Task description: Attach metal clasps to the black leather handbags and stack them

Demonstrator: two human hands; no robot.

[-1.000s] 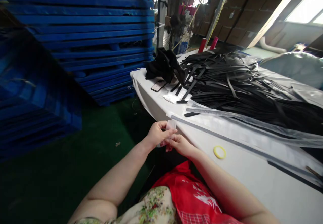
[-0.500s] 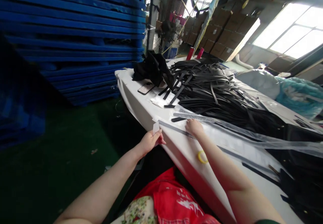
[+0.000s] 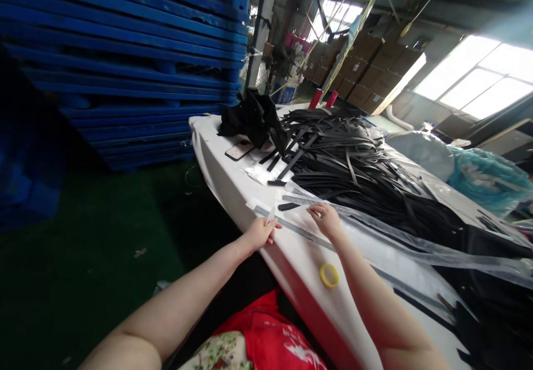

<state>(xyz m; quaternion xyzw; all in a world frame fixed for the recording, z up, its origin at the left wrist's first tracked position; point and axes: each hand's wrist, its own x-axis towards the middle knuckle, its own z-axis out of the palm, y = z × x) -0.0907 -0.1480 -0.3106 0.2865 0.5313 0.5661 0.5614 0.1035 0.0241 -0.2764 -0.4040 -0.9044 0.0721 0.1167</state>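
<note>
My left hand (image 3: 263, 232) is closed at the white table's (image 3: 220, 176) near edge, pinching a small white slip (image 3: 271, 214). A flat grey strip (image 3: 297, 229) lies on the tabletop just beyond it, running to the right under my right forearm. Over this strip my right hand (image 3: 326, 220) is bent, its thumb and fingertips drawn together; whatever may be between them is too small to make out. Close to those fingertips lies a short black strip (image 3: 288, 206). A yellow tape ring (image 3: 328, 275) rests on the table, left of my right forearm.
A large heap of black strips (image 3: 350, 159) spreads over the table, with long clear plastic film (image 3: 400, 239) in front. Black cloth (image 3: 254, 117) and a phone (image 3: 239, 150) lie at the far left end. Blue pallets (image 3: 137, 53) are stacked to the left.
My right hand has lifted slightly from the tabletop and its fingertips now show. My left hand has moved a little right with the white slip, which has tilted. The view has shifted slightly.
</note>
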